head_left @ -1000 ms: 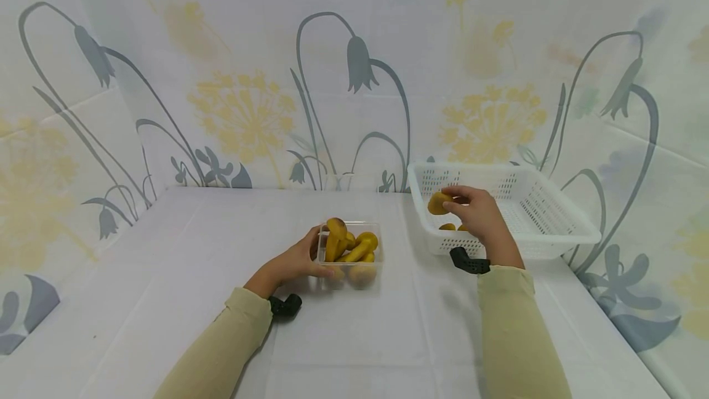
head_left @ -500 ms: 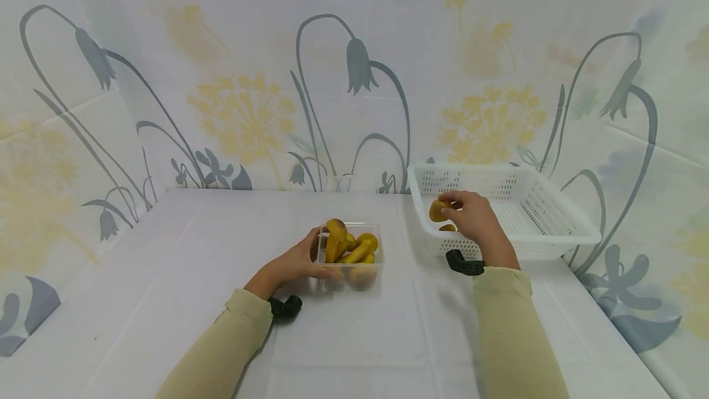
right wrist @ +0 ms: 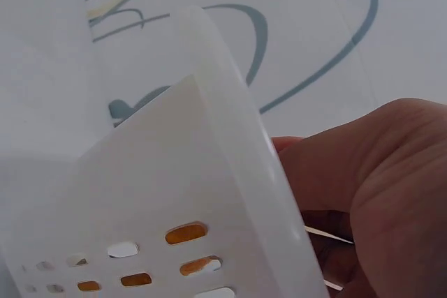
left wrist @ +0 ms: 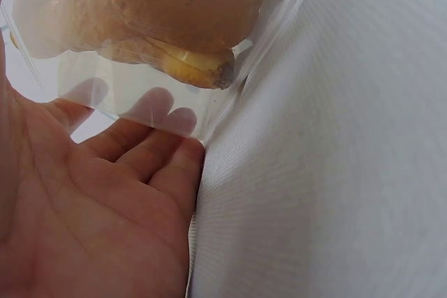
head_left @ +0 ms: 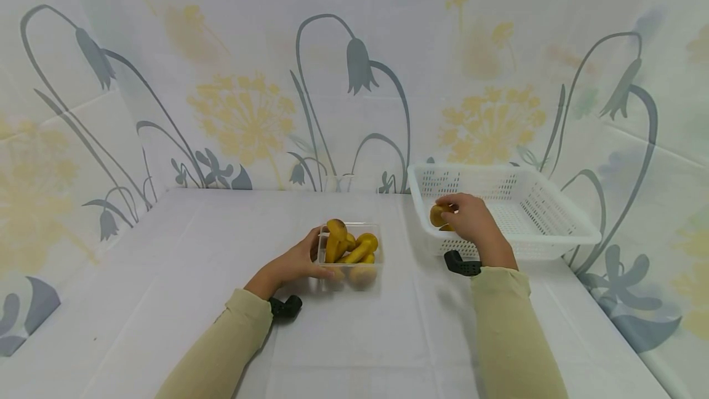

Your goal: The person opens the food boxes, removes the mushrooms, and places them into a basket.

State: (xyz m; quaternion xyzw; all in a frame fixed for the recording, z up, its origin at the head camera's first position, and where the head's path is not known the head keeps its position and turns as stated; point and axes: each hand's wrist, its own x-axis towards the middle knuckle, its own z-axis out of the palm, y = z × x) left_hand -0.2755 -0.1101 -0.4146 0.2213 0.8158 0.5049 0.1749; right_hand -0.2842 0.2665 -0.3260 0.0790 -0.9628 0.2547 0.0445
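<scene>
A clear plastic box point(head_left: 350, 277) stands on the table and holds several yellow-brown mushrooms point(head_left: 354, 254), one leaning up above the rim. My left hand point(head_left: 293, 261) grips the box's left side, thumb at the near side. Through the box wall in the left wrist view, a mushroom point(left wrist: 174, 5) shows dark specks. My right hand point(head_left: 472, 219) reaches over the near-left rim of a white slotted basket point(head_left: 554, 240) and pinches a brown mushroom point(head_left: 436, 216) low inside it. Another mushroom point(head_left: 445, 227) lies just below. In the right wrist view the basket wall point(right wrist: 202, 172) hides my fingertips.
A transparent container point(head_left: 339, 183) stands at the table's back edge, before the flower-printed cloth backdrop point(head_left: 354, 128). White cloth covers the table point(head_left: 343, 337). The basket occupies the back right, with a stretch of table between it and the box.
My right hand has lowered slightly within the basket, bringing the pinched mushroom down towards the one lying there. My left hand and the box have stayed in place.
</scene>
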